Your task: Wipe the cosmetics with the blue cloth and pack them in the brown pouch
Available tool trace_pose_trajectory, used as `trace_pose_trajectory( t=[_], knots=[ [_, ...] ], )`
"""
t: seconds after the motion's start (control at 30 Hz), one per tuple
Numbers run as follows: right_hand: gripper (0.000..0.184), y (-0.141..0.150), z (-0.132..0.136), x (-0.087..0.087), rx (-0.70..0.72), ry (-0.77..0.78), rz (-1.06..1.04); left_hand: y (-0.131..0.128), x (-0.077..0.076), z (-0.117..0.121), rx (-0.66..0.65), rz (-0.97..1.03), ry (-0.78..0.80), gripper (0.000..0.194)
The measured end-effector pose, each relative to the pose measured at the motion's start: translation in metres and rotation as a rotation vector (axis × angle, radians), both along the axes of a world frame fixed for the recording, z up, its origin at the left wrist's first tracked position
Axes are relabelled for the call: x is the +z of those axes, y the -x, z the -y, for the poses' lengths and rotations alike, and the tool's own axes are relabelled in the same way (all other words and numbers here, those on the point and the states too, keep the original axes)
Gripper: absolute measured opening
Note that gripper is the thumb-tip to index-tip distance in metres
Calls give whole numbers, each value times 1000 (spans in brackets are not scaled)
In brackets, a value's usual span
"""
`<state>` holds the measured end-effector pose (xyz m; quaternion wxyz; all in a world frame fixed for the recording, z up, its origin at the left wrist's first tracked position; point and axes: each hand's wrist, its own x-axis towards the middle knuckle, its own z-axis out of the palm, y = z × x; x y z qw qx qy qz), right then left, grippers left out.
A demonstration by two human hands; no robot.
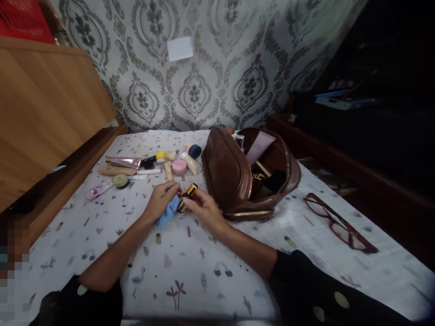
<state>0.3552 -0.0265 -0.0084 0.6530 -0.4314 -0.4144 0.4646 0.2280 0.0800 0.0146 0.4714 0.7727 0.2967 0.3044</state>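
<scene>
In front of me, my right hand grips a small dark bottle with a shiny gold cap. My left hand is closed on a blue cloth, which touches the bottle's side. Just right of my hands stands a brown cosmetic bag, its zipped lid open. Inside it are a pale pink tube, a silver-capped item and gold and black items. Beyond my hands lies a group of cosmetics, among them a pink jar, a cream tube and a yellow-lidded jar.
A pair of red-framed glasses lies at the right. Left of the group are a rose-gold tube, a green-lidded round jar and a purple-white tube. A wooden cabinet borders the left, a patterned wall the back.
</scene>
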Motion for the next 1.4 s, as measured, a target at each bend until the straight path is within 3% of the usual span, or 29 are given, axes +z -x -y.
trace_pose_trajectory(
  t=[0.2, 0.47, 0.57, 0.7, 0.9, 1.27, 1.4],
  knots=[
    [41, 1, 4, 2, 81, 42, 99, 1, 8, 10, 70, 91, -98, 37],
    [41, -2, 4, 9, -18, 55, 264, 1, 12, 15, -126, 39, -316, 43],
    [41, 0, 4, 9, -34, 167, 215, 2, 9, 11, -104, 61, -343, 47],
    [59, 4, 5, 16, -84, 364, 108, 4, 8, 9, -68, 95, -354, 52],
    [75, 8, 7, 24, -130, 532, 33, 8, 9, 5, -9, 129, -404, 50],
    [55, 3, 5, 8, -26, 334, 149, 11, 9, 1, -10, 71, -490, 49],
    [55, 4, 4, 8, -83, 327, 159, 12, 10, 1, -7, 50, -484, 48]
  ],
)
